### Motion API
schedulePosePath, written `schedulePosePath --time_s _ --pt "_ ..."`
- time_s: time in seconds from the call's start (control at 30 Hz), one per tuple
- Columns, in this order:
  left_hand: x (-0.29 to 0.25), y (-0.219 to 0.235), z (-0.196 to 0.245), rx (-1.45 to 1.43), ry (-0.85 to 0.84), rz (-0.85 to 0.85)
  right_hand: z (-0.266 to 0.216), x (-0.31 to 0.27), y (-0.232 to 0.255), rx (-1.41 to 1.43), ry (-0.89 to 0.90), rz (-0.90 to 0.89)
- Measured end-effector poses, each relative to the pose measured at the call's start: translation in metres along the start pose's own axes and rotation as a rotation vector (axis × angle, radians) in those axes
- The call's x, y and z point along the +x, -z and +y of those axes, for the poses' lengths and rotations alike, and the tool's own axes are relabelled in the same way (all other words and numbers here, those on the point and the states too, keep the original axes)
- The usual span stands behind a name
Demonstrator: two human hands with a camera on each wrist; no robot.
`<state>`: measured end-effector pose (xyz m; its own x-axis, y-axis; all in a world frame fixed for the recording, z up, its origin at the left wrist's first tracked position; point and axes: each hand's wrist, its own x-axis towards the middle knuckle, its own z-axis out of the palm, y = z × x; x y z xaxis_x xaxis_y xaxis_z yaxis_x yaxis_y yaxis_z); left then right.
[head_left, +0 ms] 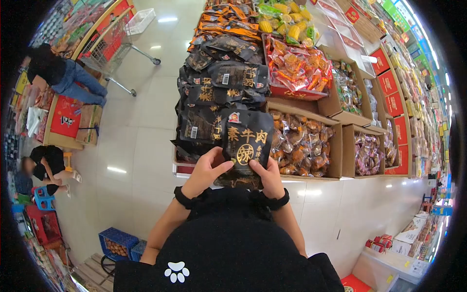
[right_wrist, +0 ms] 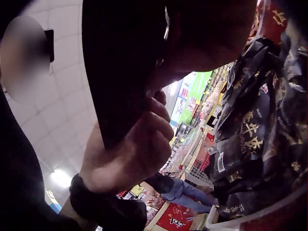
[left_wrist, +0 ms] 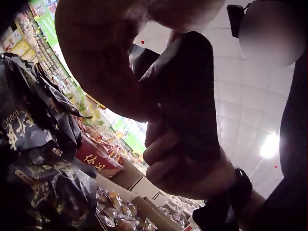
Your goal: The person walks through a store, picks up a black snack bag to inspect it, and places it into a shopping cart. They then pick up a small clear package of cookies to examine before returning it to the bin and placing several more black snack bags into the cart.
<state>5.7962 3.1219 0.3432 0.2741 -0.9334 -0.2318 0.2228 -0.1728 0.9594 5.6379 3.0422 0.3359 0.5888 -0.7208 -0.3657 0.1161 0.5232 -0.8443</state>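
Observation:
A black snack pouch [head_left: 249, 127] with gold Chinese characters stands upright in front of the person's chest, its printed face toward the head camera. The left hand [head_left: 206, 171] grips its lower left edge, thumb lying on the front. At the lower right edge the right hand [head_left: 270, 178] holds it the same way, with the fingers curled behind. Both wrist views show the pouch as a dark silhouette between the hands. Just beyond it lies a pile of similar black pouches [head_left: 224, 78] on the display.
To the right are a carton of wrapped brown snacks [head_left: 335, 151], a red box of red packets [head_left: 296, 93] and bagged corn [head_left: 292, 24]. A shopping cart [head_left: 109, 48] stands across the aisle at left, near a standing person [head_left: 63, 75] and a seated person [head_left: 51, 163].

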Motion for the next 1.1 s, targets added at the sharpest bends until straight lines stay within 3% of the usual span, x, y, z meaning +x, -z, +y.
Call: schedulePosePath --time_s 0.17,0.33,0.5,0.63,0.7,0.73,0.8,0.93,1.1 --pt "0.005 0.001 -0.009 -0.035 0.102 -0.060 0.007 0.008 0.006 0.003 0.060 0.065" --pt "0.008 -0.003 -0.014 -0.149 0.095 -0.066 0.009 0.013 0.011 -0.018 0.066 0.041" --pt "0.009 -0.005 -0.013 -0.445 0.213 -0.048 0.007 0.018 0.014 -0.068 0.109 0.003" --pt "0.022 0.011 -0.038 -0.315 0.131 0.063 0.007 0.029 0.018 -0.129 0.182 0.060" --pt "0.036 0.030 -0.041 0.641 -0.337 0.190 0.007 0.037 0.022 -0.050 0.229 0.147" --pt "0.042 0.037 -0.044 0.941 -0.558 0.295 0.010 0.042 0.030 -0.059 0.201 0.198" --pt "0.044 0.045 -0.046 1.186 -0.503 0.255 0.015 0.050 0.048 -0.029 0.137 0.285" --pt "0.055 0.050 -0.059 1.509 -0.451 0.200 0.021 0.060 0.063 -0.137 0.103 0.285" --pt "0.067 0.040 -0.062 1.608 -0.396 0.165 0.048 0.082 0.060 -0.152 0.129 0.199"
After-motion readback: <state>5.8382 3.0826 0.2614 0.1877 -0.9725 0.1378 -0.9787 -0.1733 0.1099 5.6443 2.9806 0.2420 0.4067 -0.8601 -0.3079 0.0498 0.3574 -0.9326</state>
